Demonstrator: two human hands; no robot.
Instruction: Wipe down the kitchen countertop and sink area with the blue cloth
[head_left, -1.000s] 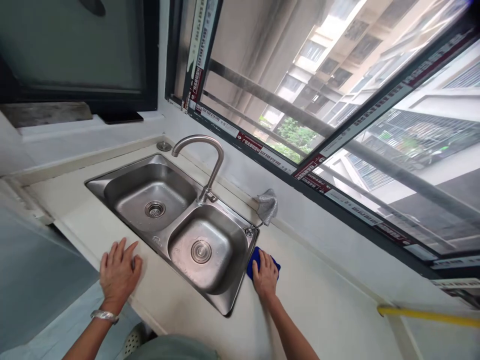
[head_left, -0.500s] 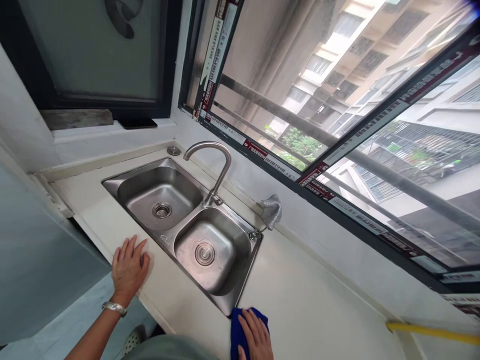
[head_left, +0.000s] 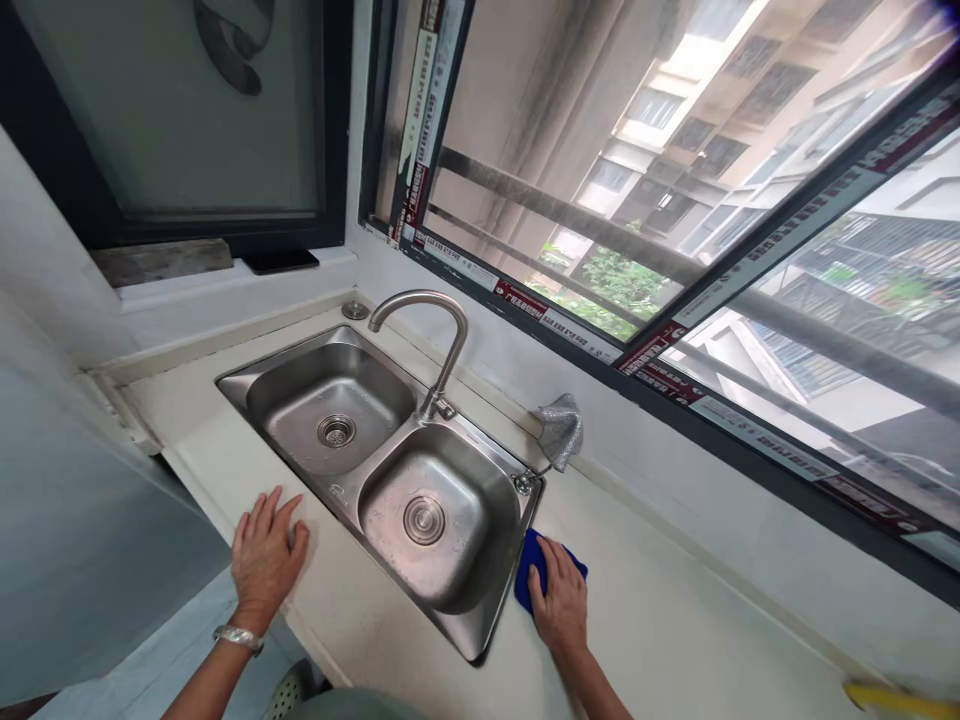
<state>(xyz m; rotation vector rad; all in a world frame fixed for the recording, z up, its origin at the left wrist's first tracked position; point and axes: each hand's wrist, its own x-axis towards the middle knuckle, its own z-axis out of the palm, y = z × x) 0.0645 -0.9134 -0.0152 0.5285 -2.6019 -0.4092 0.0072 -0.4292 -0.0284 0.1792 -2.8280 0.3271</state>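
Head view, read from left to right. At far left a pale panel [head_left: 82, 520] drops below the front edge of the countertop [head_left: 660, 620], and a strip of light floor [head_left: 150, 680] shows beneath it. The left hand [head_left: 264, 556] lies flat, palm down, on the narrow band of counter between that front edge and the sink's near rim; its fingers are straight and slightly spread, gripping nothing, and a metal bracelet [head_left: 237, 637] circles the wrist. The double-bowl steel sink [head_left: 480, 455] runs diagonally across the counter, with a strainer drain [head_left: 336, 431] in the left bowl and a flat stopper [head_left: 424, 519] in the right one. An arched tap [head_left: 442, 335] rises from the far rim between the bowls. Behind the sink only a thin ledge of counter separates the rim from the white wall [head_left: 675, 500] under the window [head_left: 637, 200]. A silvery mesh scourer [head_left: 562, 430] hangs near the sink's far right corner. Just beside the sink's right rim, the right hand [head_left: 560, 600] presses down on a blue cloth [head_left: 529, 570], fingers close together and laid flat over it. The cloth is deep blue, folded or bunched small, mostly covered by the hand, with its edges showing toward the sink and beyond the fingertips; it touches or nearly touches the rim. To the right the counter opens into a broad bare stretch, bounded by the wall behind and, at the lower right corner, a yellow object [head_left: 900, 697] cut by the frame
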